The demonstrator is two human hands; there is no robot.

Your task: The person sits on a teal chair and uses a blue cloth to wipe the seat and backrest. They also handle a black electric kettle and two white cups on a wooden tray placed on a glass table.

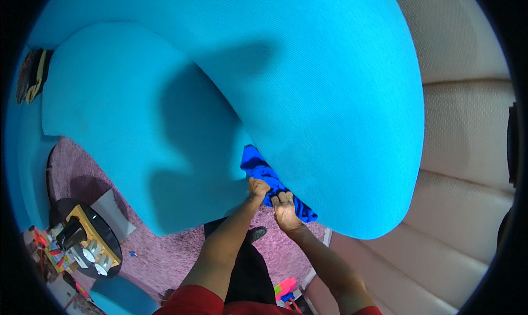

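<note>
A bunched blue cloth (pixel 303 211) lies along the crease where the seat (pixel 111 92) of a light-blue covered sofa meets its rounded side (pixel 330 109). My left hand (pixel 258 189) is closed around the middle of the cloth. Just to its right, my right hand (pixel 285 208) grips the lower part with bent fingers. One end of the cloth reaches up past my left hand, and the other end hangs toward the sofa's lower edge. My palms are hidden.
A purple shaggy rug (pixel 165 265) covers the floor. At the lower left, a round black table (pixel 113 247) bears a wooden tray (pixel 105 236) with white cups and a dark jug. Folded cloths (pixel 35 76) rest at the far left. A padded beige wall (pixel 466 121) stands at right.
</note>
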